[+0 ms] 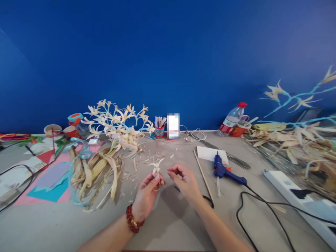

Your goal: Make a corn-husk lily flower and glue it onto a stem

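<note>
A small pale corn husk flower [156,167] stands upright in my left hand [147,192], pinched between thumb and fingers, with a thin strand hanging below it. Just to its right, apart from the flower, my right hand [185,182] has thumb and forefinger drawn together. Whether anything thin is between those fingertips I cannot make out. Under the right hand lies a dark tool with black loops [209,201], mostly hidden, perhaps scissors. Dried corn husks [114,175] lie left of my left hand, and small husk scraps [135,164] are scattered behind it.
Behind the husks stands a bunch of finished husk flowers [123,122]. On the right are a wooden stick [203,175], a blue glue gun [225,171] with its cord, a white power strip [296,206], a bottle [232,120] and flower branches [296,96]. Coloured paper [48,182] lies left.
</note>
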Action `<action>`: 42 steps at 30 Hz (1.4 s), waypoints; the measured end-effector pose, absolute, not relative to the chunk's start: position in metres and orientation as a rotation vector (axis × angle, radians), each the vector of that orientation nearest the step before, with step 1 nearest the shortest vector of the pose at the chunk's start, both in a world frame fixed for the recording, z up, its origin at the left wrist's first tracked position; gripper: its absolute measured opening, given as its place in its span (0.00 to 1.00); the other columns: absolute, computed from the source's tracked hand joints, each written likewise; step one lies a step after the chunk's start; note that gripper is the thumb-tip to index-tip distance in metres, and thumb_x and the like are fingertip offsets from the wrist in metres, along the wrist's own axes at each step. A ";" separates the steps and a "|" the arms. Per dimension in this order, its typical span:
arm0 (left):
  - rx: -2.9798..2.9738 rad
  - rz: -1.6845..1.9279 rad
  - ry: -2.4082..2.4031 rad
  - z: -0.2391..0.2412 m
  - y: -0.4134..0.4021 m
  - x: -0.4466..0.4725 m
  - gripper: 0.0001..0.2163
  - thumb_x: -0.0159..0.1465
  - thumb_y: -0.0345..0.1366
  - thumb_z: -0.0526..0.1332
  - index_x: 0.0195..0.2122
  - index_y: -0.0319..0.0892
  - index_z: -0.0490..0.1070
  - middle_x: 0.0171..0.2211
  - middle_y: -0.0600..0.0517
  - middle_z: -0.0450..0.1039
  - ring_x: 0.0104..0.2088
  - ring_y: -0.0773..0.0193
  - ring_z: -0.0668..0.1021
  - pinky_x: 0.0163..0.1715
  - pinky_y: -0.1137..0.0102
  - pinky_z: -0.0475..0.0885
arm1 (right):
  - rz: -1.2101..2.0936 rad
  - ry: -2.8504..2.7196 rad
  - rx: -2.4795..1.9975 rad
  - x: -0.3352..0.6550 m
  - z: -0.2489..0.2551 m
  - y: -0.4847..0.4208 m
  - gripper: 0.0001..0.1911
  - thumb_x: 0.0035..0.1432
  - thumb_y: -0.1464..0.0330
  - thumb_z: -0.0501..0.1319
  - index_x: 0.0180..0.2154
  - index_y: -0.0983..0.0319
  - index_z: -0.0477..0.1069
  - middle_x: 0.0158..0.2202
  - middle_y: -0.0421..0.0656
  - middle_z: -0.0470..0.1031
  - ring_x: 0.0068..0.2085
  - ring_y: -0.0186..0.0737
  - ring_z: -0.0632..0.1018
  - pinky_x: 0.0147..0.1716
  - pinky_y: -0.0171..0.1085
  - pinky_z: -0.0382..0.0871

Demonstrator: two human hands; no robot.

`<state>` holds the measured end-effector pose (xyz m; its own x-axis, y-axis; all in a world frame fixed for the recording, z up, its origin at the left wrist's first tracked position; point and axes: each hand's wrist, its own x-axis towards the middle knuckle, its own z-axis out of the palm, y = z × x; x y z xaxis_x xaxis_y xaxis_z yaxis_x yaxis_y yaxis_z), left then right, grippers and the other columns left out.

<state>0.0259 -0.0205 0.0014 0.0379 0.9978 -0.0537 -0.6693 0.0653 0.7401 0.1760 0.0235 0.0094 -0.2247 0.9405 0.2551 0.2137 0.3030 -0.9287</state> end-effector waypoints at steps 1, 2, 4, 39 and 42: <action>0.603 1.411 0.685 0.001 -0.020 0.026 0.03 0.59 0.33 0.64 0.29 0.40 0.72 0.27 0.53 0.70 0.30 0.68 0.71 0.37 0.72 0.66 | 1.043 -1.625 -1.039 0.173 0.010 0.021 0.09 0.59 0.63 0.59 0.32 0.60 0.74 0.28 0.42 0.73 0.32 0.39 0.73 0.29 0.34 0.64; 0.584 1.408 0.693 0.000 -0.020 0.027 0.03 0.58 0.33 0.65 0.29 0.39 0.73 0.27 0.53 0.70 0.30 0.69 0.71 0.36 0.73 0.66 | 1.092 -1.592 -0.992 0.170 0.010 0.018 0.09 0.59 0.62 0.59 0.32 0.60 0.74 0.29 0.42 0.73 0.33 0.39 0.73 0.32 0.35 0.66; 0.549 1.409 0.706 -0.003 -0.020 0.028 0.03 0.58 0.32 0.66 0.30 0.39 0.74 0.27 0.53 0.71 0.30 0.69 0.72 0.36 0.73 0.67 | 1.219 -1.503 -0.864 0.164 0.010 0.013 0.08 0.58 0.62 0.61 0.34 0.60 0.75 0.34 0.43 0.73 0.36 0.40 0.74 0.36 0.37 0.67; 0.747 1.530 0.925 -0.003 -0.022 0.024 0.06 0.55 0.34 0.68 0.33 0.43 0.74 0.34 0.54 0.73 0.36 0.68 0.73 0.40 0.74 0.68 | 1.440 -1.454 -0.855 0.162 0.012 0.010 0.14 0.56 0.57 0.63 0.29 0.62 0.68 0.27 0.38 0.64 0.29 0.34 0.66 0.28 0.32 0.58; 0.740 1.542 0.901 -0.001 -0.021 0.023 0.06 0.55 0.33 0.68 0.34 0.43 0.75 0.35 0.53 0.73 0.37 0.68 0.73 0.41 0.74 0.68 | 1.563 -1.350 -0.828 0.161 0.013 0.010 0.15 0.54 0.57 0.65 0.28 0.62 0.67 0.26 0.37 0.63 0.28 0.32 0.65 0.28 0.32 0.58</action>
<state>0.0225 -0.0209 -0.0015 -0.1566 0.9874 -0.0225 -0.5043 -0.0603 0.8614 0.1606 0.0098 0.0127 -0.3860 0.9205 0.0611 -0.1941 -0.0163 -0.9808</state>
